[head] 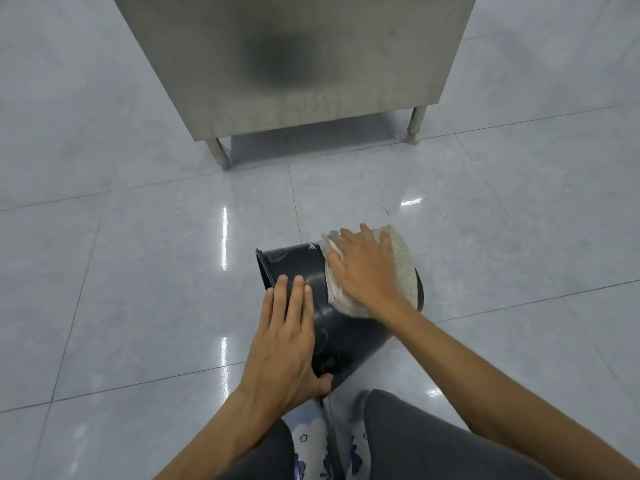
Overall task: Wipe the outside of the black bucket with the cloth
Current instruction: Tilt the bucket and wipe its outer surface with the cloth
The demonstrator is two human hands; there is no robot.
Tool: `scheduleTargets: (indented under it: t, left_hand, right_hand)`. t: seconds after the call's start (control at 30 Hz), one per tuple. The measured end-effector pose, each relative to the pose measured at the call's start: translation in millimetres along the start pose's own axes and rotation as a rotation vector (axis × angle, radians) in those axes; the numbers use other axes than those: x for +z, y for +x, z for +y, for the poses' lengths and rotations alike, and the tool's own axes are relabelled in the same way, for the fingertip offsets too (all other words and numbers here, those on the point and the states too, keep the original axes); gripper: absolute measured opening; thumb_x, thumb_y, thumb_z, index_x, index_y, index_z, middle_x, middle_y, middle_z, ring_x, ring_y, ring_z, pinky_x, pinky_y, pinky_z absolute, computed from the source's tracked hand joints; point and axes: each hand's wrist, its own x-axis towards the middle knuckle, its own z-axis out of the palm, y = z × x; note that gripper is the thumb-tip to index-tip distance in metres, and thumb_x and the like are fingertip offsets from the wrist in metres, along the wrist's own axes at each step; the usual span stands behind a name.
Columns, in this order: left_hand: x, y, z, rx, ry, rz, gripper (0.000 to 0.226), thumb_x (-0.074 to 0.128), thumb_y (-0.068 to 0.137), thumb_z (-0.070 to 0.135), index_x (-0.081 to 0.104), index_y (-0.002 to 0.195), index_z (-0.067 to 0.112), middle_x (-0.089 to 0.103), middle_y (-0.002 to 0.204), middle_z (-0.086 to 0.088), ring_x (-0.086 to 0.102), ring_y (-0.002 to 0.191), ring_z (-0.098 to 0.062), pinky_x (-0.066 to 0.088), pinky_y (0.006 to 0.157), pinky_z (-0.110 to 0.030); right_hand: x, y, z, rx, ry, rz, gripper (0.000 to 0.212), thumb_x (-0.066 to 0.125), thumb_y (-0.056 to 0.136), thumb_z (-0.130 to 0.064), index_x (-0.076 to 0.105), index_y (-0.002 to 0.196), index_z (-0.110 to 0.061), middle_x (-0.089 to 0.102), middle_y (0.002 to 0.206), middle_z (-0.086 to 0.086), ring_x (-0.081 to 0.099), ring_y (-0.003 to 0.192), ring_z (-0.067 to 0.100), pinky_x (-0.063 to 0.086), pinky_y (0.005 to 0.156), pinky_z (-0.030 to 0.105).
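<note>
A brushed stainless-steel cabinet (294,64) on short metal legs (219,152) fills the upper centre of the frame, standing on a glossy pale grey tiled floor (104,237) that mirrors strips of overhead light. Open floor separates the cabinet from the work below it, and nothing lies between the two.

In the lower centre, a black plastic bucket (311,268) lies tipped on its side on the tiles, one rimmed end pointing to the left of the frame and its shiny curved wall facing up. Which end is the mouth cannot be told from this angle.

A speckled off-white cloth (401,261) is draped over the right part of the bucket's outer wall. The right hand (363,271) lies flat on the cloth with fingers spread wide, palm pressing it against the bucket, the forearm running down to the lower right corner.

The left hand (284,337) rests open on the bucket's near left side, fingers extended together toward the rim, thumb tucked against the lower edge; it steadies rather than grasps.

At the bottom edge, dark grey trouser knees (415,431) flank white patterned footwear (311,448), and a thin dark bar (329,434), possibly the bucket's handle, runs down between them.
</note>
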Motion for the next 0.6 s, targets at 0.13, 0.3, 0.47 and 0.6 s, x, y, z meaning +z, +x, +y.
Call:
scheduleTargets:
  t: [0.13, 0.3, 0.47, 0.6]
  left_hand:
    - [2.4, 5.6, -9.9, 0.01, -0.04, 0.031, 0.134, 0.061, 0.057, 0.079, 0.022, 0.155, -0.003, 0.016, 0.163, -0.025, 0.001, 0.153, -0.042, 0.007, 0.124, -0.054]
    - [7.2, -2.1, -2.2, 0.038, -0.073, 0.097, 0.127, 0.054, 0.068, 0.081, 0.019, 0.155, -0.005, 0.013, 0.163, -0.027, 0.001, 0.153, -0.043, 0.009, 0.122, -0.055]
    - [1.1, -5.2, 10.7, -0.012, -0.024, 0.032, 0.127, 0.063, 0.061, 0.07, 0.025, 0.151, -0.011, 0.014, 0.161, -0.033, 0.003, 0.15, -0.049, 0.018, 0.121, -0.061]
    - [1.5, -9.5, 20.6, -0.028, 0.001, 0.009, 0.129, 0.069, 0.06, 0.068, 0.023, 0.152, -0.011, 0.014, 0.161, -0.033, 0.004, 0.15, -0.051, 0.018, 0.121, -0.061]
  right_hand:
    - [24.6, -90.9, -15.7, -0.168, 0.119, 0.123, 0.056, 0.02, 0.109, -0.05, 0.033, 0.159, -0.029, 0.028, 0.168, -0.007, 0.011, 0.159, 0.02, 0.003, 0.127, 0.05]
    - [31.3, -91.9, -4.0, -0.211, 0.089, 0.128, 0.054, 0.021, 0.11, -0.048, 0.033, 0.159, -0.03, 0.029, 0.167, -0.008, 0.014, 0.158, 0.019, 0.007, 0.127, 0.052]
    - [5.6, -29.6, -8.8, -0.092, 0.045, 0.032, 0.053, 0.024, 0.108, -0.049, 0.04, 0.155, -0.032, 0.039, 0.162, -0.008, 0.023, 0.155, 0.021, 0.01, 0.125, 0.054]
    - [-11.2, 37.3, 7.2, 0.096, -0.001, -0.096, 0.057, 0.024, 0.105, -0.053, 0.068, 0.127, -0.023, 0.065, 0.137, 0.002, 0.05, 0.133, 0.027, 0.021, 0.117, 0.056]
